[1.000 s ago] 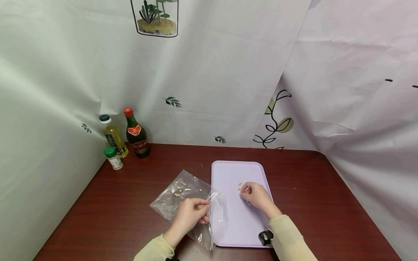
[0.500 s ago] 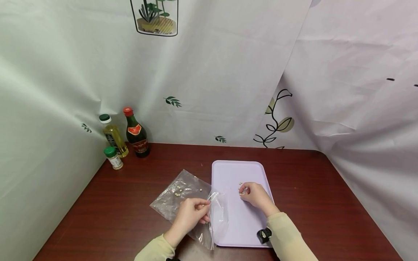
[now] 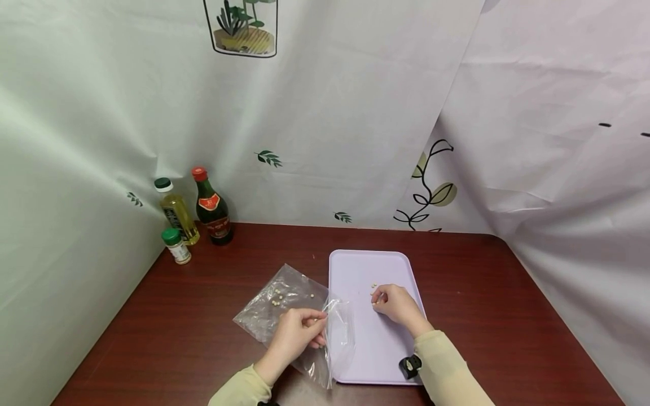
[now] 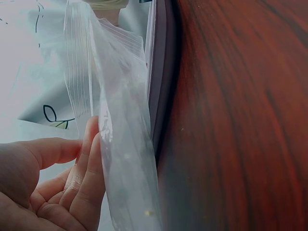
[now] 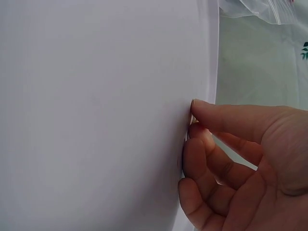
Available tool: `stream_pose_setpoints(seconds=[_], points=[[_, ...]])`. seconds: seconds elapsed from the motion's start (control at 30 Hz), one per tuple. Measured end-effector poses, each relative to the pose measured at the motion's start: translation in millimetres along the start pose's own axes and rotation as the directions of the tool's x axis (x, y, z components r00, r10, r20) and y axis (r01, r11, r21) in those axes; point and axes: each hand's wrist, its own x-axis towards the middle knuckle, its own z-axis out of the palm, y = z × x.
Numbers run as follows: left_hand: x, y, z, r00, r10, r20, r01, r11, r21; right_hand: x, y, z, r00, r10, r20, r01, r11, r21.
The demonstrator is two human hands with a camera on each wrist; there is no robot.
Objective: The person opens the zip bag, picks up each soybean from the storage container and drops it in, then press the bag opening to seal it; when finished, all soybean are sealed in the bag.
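Observation:
My left hand (image 3: 299,332) pinches the mouth edge of a clear zip bag (image 3: 259,307), which lies partly on the table and partly over the tray. In the left wrist view, thumb and fingers meet at the bag's ribbed closure strip (image 4: 79,72). Several small pale soybeans (image 3: 276,303) show inside the bag. On the lilac tray (image 3: 365,349), my right hand (image 3: 398,307) has its fingertips down on the surface, pinching a soybean (image 5: 194,119) mostly hidden between thumb and index finger. Other soybeans (image 3: 374,285) lie on the tray just beyond the fingers.
At the back left of the dark red table (image 3: 203,316) stand an oil bottle (image 3: 179,214), a dark green bottle with a red cap (image 3: 213,211) and a green-capped spice jar (image 3: 176,248). Printed white cloth (image 3: 325,113) hangs behind.
My right hand has shifted slightly left and its fingertips have closed at a soybean on the tray. The left hand and the bag stay where they were.

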Motion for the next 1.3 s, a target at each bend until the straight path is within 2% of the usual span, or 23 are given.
stream_pose_setpoints(seconds=[0.53, 0.7, 0.97, 1.3], points=[[1.7, -2.0, 0.8, 1.0, -0.009, -0.015, 0.009, 0.999, 0.037, -10.2, -12.8, -2.7, 0.999, 0.022, -0.023, -0.021, 0.999, 0.034], [1.2, -0.5, 0.2, 1.0, 0.001, -0.016, 0.0, 1.0, 0.016, -12.5, -19.1, -6.0, 0.999, 0.013, -0.033, -0.012, 0.999, 0.042], [2.0, -0.5, 1.3, 1.0, -0.004, -0.018, 0.005, 0.999, 0.049, -22.3, -28.1, -7.0, 0.999, -0.04, -0.012, 0.041, 0.996, 0.075], [1.4, -0.4, 0.6, 1.0, 0.001, -0.02, 0.0, 1.0, 0.03, -31.1, -34.7, -6.6, 0.994, -0.105, 0.001, 0.105, 0.99, 0.094]])
